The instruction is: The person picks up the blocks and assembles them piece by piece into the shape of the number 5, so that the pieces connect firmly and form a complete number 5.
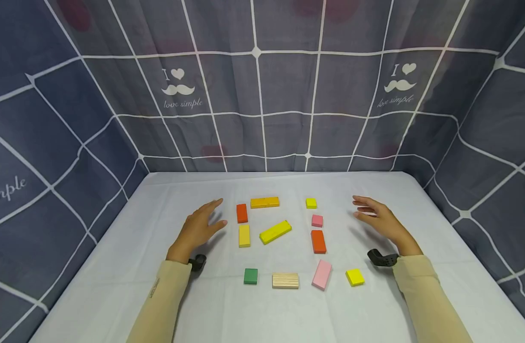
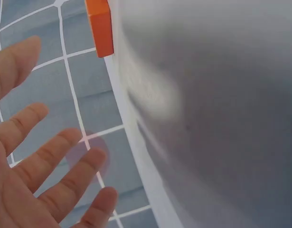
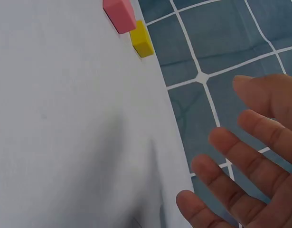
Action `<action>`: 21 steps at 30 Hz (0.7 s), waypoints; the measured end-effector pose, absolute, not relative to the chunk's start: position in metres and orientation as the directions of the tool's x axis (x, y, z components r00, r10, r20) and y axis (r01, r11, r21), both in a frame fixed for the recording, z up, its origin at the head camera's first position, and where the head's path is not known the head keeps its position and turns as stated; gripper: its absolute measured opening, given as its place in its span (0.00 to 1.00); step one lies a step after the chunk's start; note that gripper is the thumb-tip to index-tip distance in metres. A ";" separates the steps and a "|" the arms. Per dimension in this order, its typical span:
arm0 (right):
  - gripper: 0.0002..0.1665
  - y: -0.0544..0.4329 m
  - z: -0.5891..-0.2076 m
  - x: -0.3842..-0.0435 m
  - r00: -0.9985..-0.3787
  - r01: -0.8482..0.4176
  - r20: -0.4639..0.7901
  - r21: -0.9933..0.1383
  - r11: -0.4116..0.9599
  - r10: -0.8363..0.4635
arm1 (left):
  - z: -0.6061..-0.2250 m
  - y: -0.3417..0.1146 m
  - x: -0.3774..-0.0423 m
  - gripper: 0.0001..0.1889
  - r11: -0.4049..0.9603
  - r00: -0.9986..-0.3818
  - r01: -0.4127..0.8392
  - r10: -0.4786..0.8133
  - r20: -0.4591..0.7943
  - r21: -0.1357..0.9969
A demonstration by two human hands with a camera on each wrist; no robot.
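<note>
My left hand (image 1: 199,227) hovers over the left of the white table, fingers spread and holding nothing. Nearest to it are a red-orange block (image 1: 242,213) and a yellow block (image 1: 244,236). On the other side my right hand (image 1: 383,222) is held above the cloth with relaxed, separated fingers. A small pink block (image 1: 317,220), a small yellow block (image 1: 311,203) and a second red-orange block (image 1: 318,242) lie to its left. In the left wrist view an orange block (image 2: 99,28) shows past the thumb. The right wrist view shows a pink block (image 3: 119,15) beside a yellow one (image 3: 142,40).
Between the hands lie a long orange-yellow block (image 1: 264,202) and a slanted yellow block (image 1: 275,232). Closer to me are a green block (image 1: 251,276), a ridged wooden block (image 1: 285,280), a light pink block (image 1: 321,275) and a yellow block (image 1: 354,277). Grey checked curtains (image 1: 288,85) enclose the table.
</note>
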State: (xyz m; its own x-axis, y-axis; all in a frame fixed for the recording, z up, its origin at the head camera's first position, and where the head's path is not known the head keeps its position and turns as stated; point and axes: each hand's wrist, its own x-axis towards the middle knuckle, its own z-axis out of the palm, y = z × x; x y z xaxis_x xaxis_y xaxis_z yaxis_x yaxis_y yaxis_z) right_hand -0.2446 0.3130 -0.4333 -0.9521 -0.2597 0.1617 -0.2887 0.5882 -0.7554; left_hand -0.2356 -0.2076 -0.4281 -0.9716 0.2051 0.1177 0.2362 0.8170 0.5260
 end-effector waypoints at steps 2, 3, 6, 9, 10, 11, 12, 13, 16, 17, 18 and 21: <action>0.33 0.311 -0.435 -0.246 -0.952 -0.288 0.166 -0.775 0.563 -0.258 | -0.427 -0.207 -0.238 0.36 0.802 -0.974 0.223 0.203 0.099 0.554; 0.32 0.311 -0.436 -0.247 -0.951 -0.289 0.170 -0.782 0.553 -0.257 | -0.426 -0.206 -0.239 0.36 0.794 -0.975 0.216 0.201 0.089 0.569; 0.31 0.309 -0.438 -0.248 -0.950 -0.291 0.177 -0.796 0.531 -0.256 | -0.426 -0.204 -0.243 0.37 0.768 -0.975 0.208 0.209 0.070 0.606; 0.30 0.307 -0.438 -0.249 -0.952 -0.278 0.162 -0.815 0.508 -0.261 | -0.426 -0.203 -0.247 0.38 0.742 -0.975 0.198 0.215 0.052 0.640; 0.30 0.307 -0.438 -0.250 -0.952 -0.274 0.156 -0.820 0.502 -0.264 | -0.426 -0.202 -0.248 0.38 0.738 -0.975 0.199 0.218 0.051 0.645; 0.30 0.306 -0.438 -0.250 -0.953 -0.265 0.146 -0.830 0.491 -0.267 | -0.426 -0.202 -0.249 0.37 0.731 -0.975 0.197 0.218 0.049 0.654; 0.31 0.305 -0.438 -0.251 -0.953 -0.255 0.133 -0.836 0.486 -0.270 | -0.426 -0.202 -0.249 0.37 0.721 -0.976 0.190 0.215 0.045 0.666; 0.31 0.304 -0.438 -0.252 -0.954 -0.243 0.119 -0.842 0.481 -0.274 | -0.427 -0.202 -0.250 0.37 0.711 -0.977 0.179 0.209 0.038 0.681; 0.31 0.302 -0.439 -0.255 -0.956 -0.214 0.080 -0.846 0.488 -0.281 | -0.427 -0.202 -0.251 0.36 0.683 -0.980 0.152 0.199 0.017 0.715; 0.31 0.301 -0.440 -0.256 -0.958 -0.201 0.065 -0.849 0.488 -0.281 | -0.428 -0.202 -0.252 0.36 0.672 -0.982 0.135 0.191 0.006 0.728; 0.31 0.300 -0.440 -0.257 -0.958 -0.191 0.051 -0.849 0.493 -0.282 | -0.428 -0.202 -0.253 0.35 0.667 -0.982 0.125 0.188 -0.003 0.735; 0.32 0.297 -0.442 -0.261 -0.960 -0.155 0.015 -0.860 0.486 -0.279 | -0.428 -0.201 -0.256 0.35 0.656 -0.983 0.101 0.182 -0.027 0.748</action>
